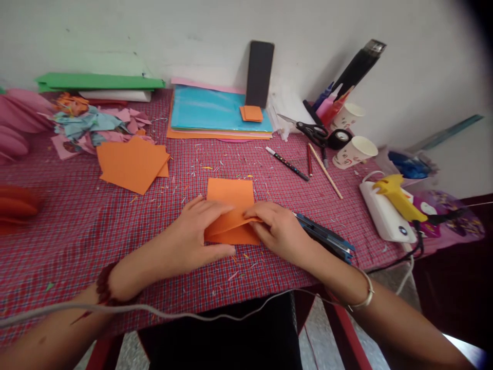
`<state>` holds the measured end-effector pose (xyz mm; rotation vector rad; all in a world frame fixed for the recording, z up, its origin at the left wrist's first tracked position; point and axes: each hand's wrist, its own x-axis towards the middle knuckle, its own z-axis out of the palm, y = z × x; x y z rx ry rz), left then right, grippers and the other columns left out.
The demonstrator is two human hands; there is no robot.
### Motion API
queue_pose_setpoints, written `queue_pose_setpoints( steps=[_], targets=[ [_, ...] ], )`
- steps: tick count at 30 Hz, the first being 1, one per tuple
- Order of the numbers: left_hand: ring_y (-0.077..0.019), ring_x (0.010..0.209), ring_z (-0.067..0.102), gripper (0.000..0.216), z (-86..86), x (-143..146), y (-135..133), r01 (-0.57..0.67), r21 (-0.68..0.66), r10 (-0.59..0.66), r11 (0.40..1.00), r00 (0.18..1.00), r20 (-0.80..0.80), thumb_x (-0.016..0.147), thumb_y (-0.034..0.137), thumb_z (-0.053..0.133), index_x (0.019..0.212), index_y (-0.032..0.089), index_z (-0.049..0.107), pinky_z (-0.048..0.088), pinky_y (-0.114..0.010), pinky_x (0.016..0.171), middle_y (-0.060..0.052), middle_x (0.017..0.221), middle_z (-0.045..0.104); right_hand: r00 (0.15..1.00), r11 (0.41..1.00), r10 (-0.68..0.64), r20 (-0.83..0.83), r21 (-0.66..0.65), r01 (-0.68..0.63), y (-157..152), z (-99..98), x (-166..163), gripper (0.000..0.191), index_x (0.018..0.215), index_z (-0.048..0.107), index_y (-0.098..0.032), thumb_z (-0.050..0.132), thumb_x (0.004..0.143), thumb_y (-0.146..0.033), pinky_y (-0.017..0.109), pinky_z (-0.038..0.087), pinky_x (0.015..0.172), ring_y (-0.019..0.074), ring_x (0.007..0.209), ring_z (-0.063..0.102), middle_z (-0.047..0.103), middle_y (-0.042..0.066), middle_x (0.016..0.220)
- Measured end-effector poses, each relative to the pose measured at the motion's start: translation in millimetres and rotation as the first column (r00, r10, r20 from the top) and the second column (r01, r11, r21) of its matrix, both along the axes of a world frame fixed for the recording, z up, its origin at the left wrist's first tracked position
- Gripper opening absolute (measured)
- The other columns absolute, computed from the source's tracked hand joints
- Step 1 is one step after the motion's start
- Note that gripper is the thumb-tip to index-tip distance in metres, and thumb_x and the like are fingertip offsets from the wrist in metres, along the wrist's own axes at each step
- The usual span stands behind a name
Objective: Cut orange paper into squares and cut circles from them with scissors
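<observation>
An orange sheet of paper (230, 190) lies on the checked tablecloth in front of me, its near part lifted into a fold. My right hand (279, 228) pinches the raised edge of this sheet between thumb and fingers at its right side. At the left side, my left hand (198, 228) rests against the paper with thumb and fingers spread apart; some fingertips are hidden. A dark blue stapler-like tool (325, 237) lies beside my right hand, partly covered by the wrist.
Orange paper pieces (133, 164) and crumpled scraps (92, 123) are at left. Behind stand a blue sheet stack (208, 108) and a leaning phone (260, 74). Rightward are a marker (287, 163), scissors (311, 132), paper cups (354, 152) and a yellow glue gun (400, 198). A white cable (173, 312) crosses the front.
</observation>
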<state>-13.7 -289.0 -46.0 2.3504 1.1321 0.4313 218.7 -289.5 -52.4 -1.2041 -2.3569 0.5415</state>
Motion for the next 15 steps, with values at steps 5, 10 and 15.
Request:
queue_pose_setpoints(
  steps=[5, 10, 15],
  targets=[
    [-0.0214, 0.112, 0.060, 0.017, -1.6, -1, -15, -0.057, 0.248, 0.051, 0.967, 0.998, 0.028, 0.092, 0.024, 0.052, 0.106, 0.022, 0.061, 0.035, -0.050, 0.111, -0.006, 0.114, 0.068, 0.993, 1.000, -0.003, -0.116, 0.019, 0.005, -14, 0.8, 1, 0.019, 0.096, 0.065, -0.020, 0.046, 0.095, -0.018, 0.033, 0.053, 0.083, 0.0171, 0.090, 0.067, 0.072, 0.005, 0.095],
    [-0.0195, 0.093, 0.064, 0.021, -3.2, -5, -33, -0.012, 0.378, 0.016, 0.926, 1.000, -0.007, 0.091, 0.010, 0.045, 0.097, 0.021, 0.063, 0.049, -0.043, 0.093, -0.004, 0.099, 0.070, 0.981, 0.999, 0.023, -0.194, 0.027, -0.018, -30, -3.7, 6, 0.016, 0.098, 0.063, -0.019, 0.048, 0.094, -0.016, 0.033, 0.054, 0.081, 0.0170, 0.089, 0.068, 0.073, 0.005, 0.095],
    [-0.0201, 0.088, 0.062, 0.020, -14.5, -12, -43, -0.029, 0.321, 0.041, 0.947, 0.999, -0.029, 0.090, 0.008, 0.047, 0.099, 0.017, 0.062, 0.052, -0.038, 0.079, -0.006, 0.098, 0.069, 0.974, 0.999, 0.028, -0.223, -0.022, -0.034, -38, -9.4, 10, 0.016, 0.098, 0.063, -0.019, 0.049, 0.092, -0.013, 0.034, 0.055, 0.083, 0.0182, 0.092, 0.068, 0.073, 0.006, 0.097]
  ],
)
